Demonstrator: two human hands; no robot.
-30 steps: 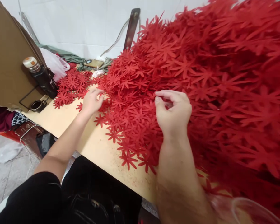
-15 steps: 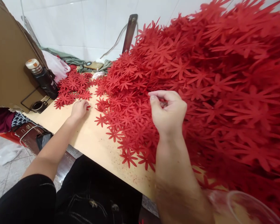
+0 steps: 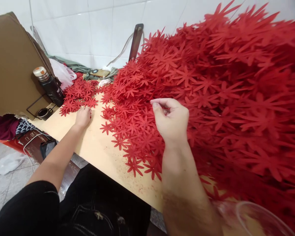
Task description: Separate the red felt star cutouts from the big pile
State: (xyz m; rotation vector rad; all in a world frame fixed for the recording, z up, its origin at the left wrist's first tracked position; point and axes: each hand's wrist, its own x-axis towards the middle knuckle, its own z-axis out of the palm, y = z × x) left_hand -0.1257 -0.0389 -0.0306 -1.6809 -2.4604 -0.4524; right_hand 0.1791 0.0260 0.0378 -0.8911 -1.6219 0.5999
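Note:
My right hand [image 3: 172, 119] is closed in a pinch, thumb against forefinger, in front of a large heap of red star-shaped flower pieces [image 3: 137, 124]. Whatever its fingertips pinch is too small to make out against the red. At the left, my left hand [image 3: 83, 117] is held low over the table with its fingers curled together. A smaller pile of the same red pieces [image 3: 80, 91] lies just beyond it. Its fingertips are mostly hidden, so what they hold cannot be seen.
Left of the small pile stand a black thermos [image 3: 50, 87] and a dark cup [image 3: 44, 113], beside a cardboard sheet [image 3: 12, 65]. A phone [image 3: 100, 73] lies on cloth by the tiled wall. A clear plastic container [image 3: 258, 218] is at the lower right.
The view has shifted slightly, with the scene sitting a little lower. My right hand has moved a little left along the heap. The red piece seen by my left fingers no longer shows clearly.

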